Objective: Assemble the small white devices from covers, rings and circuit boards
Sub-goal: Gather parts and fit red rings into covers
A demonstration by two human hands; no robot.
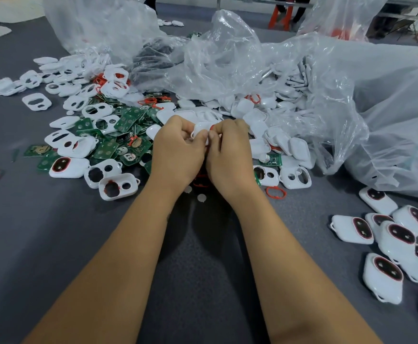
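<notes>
- White plastic sits in my grip: my left hand [178, 150] and right hand [230, 152] both pinch one small white cover [201, 131], with a bit of red ring [212, 127] showing.
- It is up off the grey tabletop [54, 232], in front of the pile.
- My fingers hide most of it, so I cannot tell which way it points.
- Finished devices [399, 237] lie at my right.
- Lots is left: open covers [78, 145], green boards [128, 120] and full bags [389, 108].
</notes>
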